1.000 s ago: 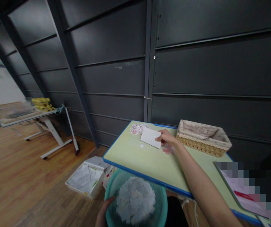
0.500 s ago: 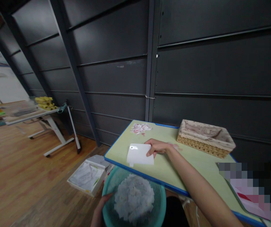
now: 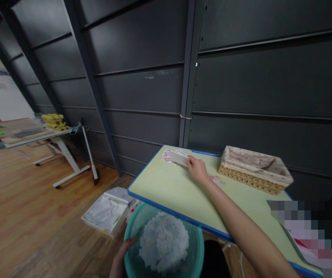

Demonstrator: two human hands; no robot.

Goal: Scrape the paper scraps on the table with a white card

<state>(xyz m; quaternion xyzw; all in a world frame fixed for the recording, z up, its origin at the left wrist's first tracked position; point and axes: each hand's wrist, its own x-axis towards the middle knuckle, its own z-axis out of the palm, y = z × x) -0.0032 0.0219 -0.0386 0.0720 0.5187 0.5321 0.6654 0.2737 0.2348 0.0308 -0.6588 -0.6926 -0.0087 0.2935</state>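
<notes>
My right hand [image 3: 197, 169] is closed on one end of a flat white scraper [image 3: 178, 157], now seen tilted nearly edge-on. Its blade is at the near side of a pile of small white and pinkish-red scraps [image 3: 166, 155] on the table's far left part. Below the near table edge is a teal plastic basin [image 3: 198, 247], filled with a heap of whitish scraps [image 3: 164, 241]. My left hand [image 3: 122, 253] grips the basin's left rim, its thumb inside and its other fingers hidden behind the wall.
The pale green table [image 3: 160, 185] has a blue edge. On it stand a cloth-lined woven basket [image 3: 249, 178] and, at right, a partly blurred-out flat item [image 3: 305, 247]. An open white box [image 3: 105, 216] lies on the floor at left. A dark panelled wall [image 3: 137, 92] rises behind.
My right hand has moved the scraper away from me, from the table's near part to the scrap pile, and tipped it from flat-facing to nearly edge-on. My left hand stays on the basin.
</notes>
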